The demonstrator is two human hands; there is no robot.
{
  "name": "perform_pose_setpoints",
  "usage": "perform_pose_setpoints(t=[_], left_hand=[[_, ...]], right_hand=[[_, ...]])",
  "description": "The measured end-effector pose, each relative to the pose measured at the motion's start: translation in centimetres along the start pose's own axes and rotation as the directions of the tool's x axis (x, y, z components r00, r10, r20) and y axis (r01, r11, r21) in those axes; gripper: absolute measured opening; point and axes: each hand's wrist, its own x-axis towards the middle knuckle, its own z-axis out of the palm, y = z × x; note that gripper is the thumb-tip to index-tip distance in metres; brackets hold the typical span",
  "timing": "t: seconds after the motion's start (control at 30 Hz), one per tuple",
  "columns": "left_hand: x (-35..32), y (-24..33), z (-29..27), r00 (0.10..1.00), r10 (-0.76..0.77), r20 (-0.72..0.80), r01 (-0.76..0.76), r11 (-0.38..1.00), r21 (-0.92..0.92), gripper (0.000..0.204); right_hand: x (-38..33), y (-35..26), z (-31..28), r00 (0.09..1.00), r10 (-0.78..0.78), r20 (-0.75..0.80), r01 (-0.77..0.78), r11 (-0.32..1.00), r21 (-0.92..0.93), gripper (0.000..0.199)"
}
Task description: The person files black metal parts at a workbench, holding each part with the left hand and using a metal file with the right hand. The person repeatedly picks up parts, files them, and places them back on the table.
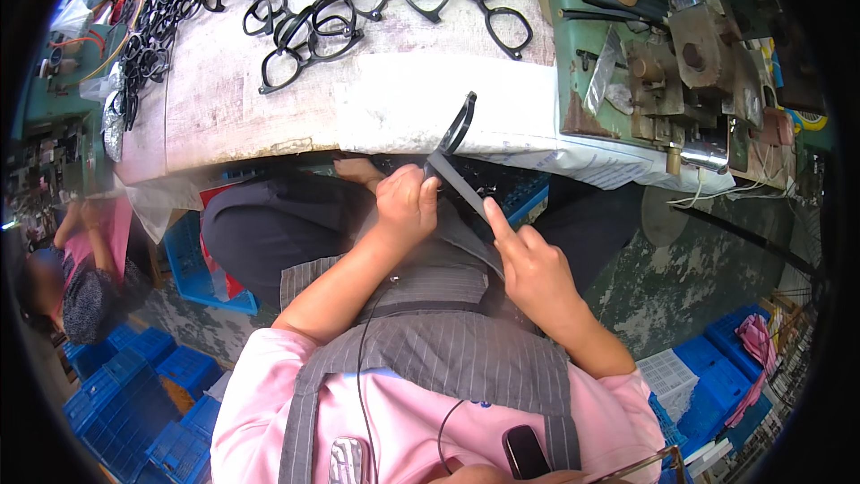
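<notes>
from where i stand, the person's left hand [406, 202] is just off the front edge of the worktop [242, 116], its fingers bent tight and pinching a black glasses frame [462, 125]. the frame pokes out beyond the knuckles, tilted up and away from the body, one rim showing in front of the white sheet [448, 81] that covers that stretch of the worktop. the right hand [536, 273] grips a long flat grey tool, like a file [460, 184], with the index finger stretched along it and the others curled under. the tool slants up to the left, its far end right by the left fingers and the near part of the frame; whether it actually touches the frame is hard to tell from here, as the hand hides that spot. past the sheet, many more black frames [433, 15] lie heaped and overlapping, with a denser row [148, 49] along the left. to the right sits a green bench [584, 81] bearing a worn metal fixture [708, 54]. the person wears a striped grey apron [439, 354] over a pink top [260, 394], and blue crates [125, 408] are stacked on the floor behind, at the left.
</notes>
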Motion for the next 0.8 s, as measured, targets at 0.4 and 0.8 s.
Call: perform_pose_setpoints(t=[0.4,0.8], left_hand=[[-0.4,-0.2,-0.4,0.994,-0.104,0.046,0.105,0.994,-0.018,0.026],[-0.5,-0.3,0.0,0.996,-0.088,0.024,0.088,0.996,-0.023,0.025]], right_hand=[[0.0,1.3,-0.4,0.998,0.042,-0.051,-0.034,0.989,0.145,0.063],[1.2,0.7,1.0,0.999,0.044,0.010,-0.044,0.999,0.025,0.064]])
